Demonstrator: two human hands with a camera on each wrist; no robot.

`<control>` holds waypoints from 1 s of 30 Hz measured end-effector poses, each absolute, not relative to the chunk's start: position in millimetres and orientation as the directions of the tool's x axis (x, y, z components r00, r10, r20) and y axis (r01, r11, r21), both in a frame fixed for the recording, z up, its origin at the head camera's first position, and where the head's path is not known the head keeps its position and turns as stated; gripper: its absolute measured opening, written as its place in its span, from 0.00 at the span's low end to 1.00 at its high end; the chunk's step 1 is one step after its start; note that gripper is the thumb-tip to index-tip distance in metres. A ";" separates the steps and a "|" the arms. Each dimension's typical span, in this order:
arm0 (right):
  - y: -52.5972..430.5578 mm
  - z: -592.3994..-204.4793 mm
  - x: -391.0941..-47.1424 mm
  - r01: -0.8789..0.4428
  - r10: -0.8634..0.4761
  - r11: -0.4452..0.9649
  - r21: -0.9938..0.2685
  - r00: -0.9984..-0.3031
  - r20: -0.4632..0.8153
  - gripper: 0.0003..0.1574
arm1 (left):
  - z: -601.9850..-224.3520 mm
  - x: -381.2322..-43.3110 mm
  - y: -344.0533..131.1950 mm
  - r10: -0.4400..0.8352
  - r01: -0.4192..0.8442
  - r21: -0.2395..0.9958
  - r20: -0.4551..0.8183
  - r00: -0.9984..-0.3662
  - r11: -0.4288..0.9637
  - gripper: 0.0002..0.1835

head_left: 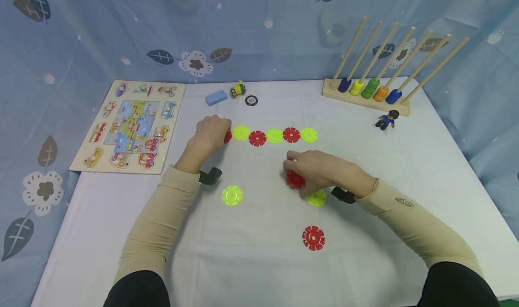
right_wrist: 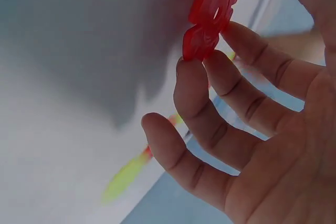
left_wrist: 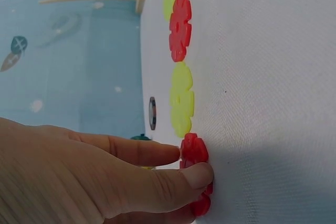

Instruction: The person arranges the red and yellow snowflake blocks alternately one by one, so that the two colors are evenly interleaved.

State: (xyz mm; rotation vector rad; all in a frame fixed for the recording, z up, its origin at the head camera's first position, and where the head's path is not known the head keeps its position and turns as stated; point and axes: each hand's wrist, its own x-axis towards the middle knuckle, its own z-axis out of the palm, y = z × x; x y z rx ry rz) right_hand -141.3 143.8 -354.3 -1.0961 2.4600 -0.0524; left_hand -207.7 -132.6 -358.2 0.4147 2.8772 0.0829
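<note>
In the head view, red and yellow-green notched plastic discs alternate in a row across the table. My left hand (head_left: 211,133) is at the row's left end, where thumb and fingers pinch a red disc (left_wrist: 194,150) low at the cloth. Beside it in the row lies a yellow-green disc (head_left: 241,133). My right hand (head_left: 318,169) holds another red disc (right_wrist: 212,17) between thumb and fingertips, tilted above the table. Partly under that hand lies a yellow-green disc (head_left: 317,199). A second yellow-green disc (head_left: 232,196) and a red disc (head_left: 314,238) lie loose nearer the front.
A wooden picture puzzle board (head_left: 168,151) lies at the left. Along the back are a blue block (head_left: 216,97), a small yellow-and-green toy (head_left: 237,90) and a black round token (head_left: 251,101). A peg rack (head_left: 365,101) with coloured beads and a toy figure (head_left: 387,119) stand back right.
</note>
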 end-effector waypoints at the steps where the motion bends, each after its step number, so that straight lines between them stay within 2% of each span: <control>1: 152.6 -354.6 -145.9 -0.671 -0.692 0.710 -0.214 -0.611 -0.384 0.37 | -358.3 -207.9 -132.6 0.284 0.271 0.087 -0.220 -0.933 0.959 0.15; 7: 204.0 -352.9 -175.2 -0.529 -0.572 0.819 -0.223 -0.725 -0.383 0.34 | -359.1 -208.5 -132.3 0.289 0.277 0.086 -0.212 -0.934 0.957 0.15; 13: 232.0 -353.3 -203.2 -0.441 -0.487 0.873 -0.208 -0.795 -0.362 0.33 | -358.7 -207.4 -132.2 0.288 0.277 0.084 -0.210 -0.934 0.957 0.15; 24: 229.0 -358.2 -241.4 -0.404 -0.455 0.890 -0.210 -0.802 -0.386 0.31 | -358.6 -205.7 -132.4 0.277 0.262 0.093 -0.223 -0.935 0.960 0.15; 30: 227.2 -358.1 -248.9 -0.389 -0.450 0.893 -0.228 -0.789 -0.417 0.32 | -359.4 -206.8 -133.2 0.279 0.263 0.097 -0.221 -0.935 0.960 0.15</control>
